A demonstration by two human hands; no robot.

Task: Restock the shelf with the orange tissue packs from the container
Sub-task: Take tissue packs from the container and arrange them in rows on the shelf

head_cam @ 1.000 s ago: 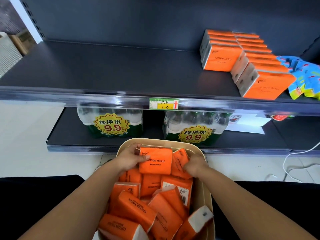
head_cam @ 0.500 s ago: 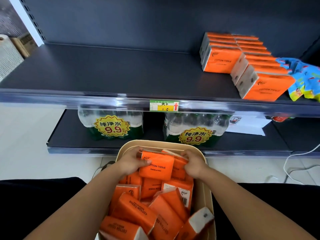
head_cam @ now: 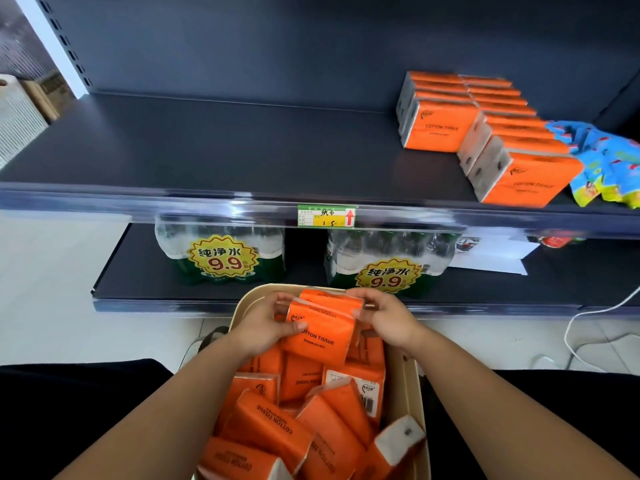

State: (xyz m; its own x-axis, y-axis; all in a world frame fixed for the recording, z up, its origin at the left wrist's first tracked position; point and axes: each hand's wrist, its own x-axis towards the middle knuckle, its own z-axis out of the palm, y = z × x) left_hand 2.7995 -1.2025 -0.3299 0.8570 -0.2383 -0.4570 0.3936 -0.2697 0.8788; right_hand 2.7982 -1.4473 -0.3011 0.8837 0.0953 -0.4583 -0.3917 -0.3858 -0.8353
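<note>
We find two rows of orange tissue packs [head_cam: 485, 133] shelved at two o'clock; container [head_cam: 410, 379] nearly full; left hand [head_cam: 263, 323] and right hand [head_cam: 388, 317] clasping held packs [head_cam: 320, 332].

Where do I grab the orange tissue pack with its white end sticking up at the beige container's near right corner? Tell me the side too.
Take the orange tissue pack just below its white end, thumb and fingers across its broad orange faces, coming from above. It leans end-up against the beige container wall, with other packs crowding its other side, so only the top looks free.
</note>
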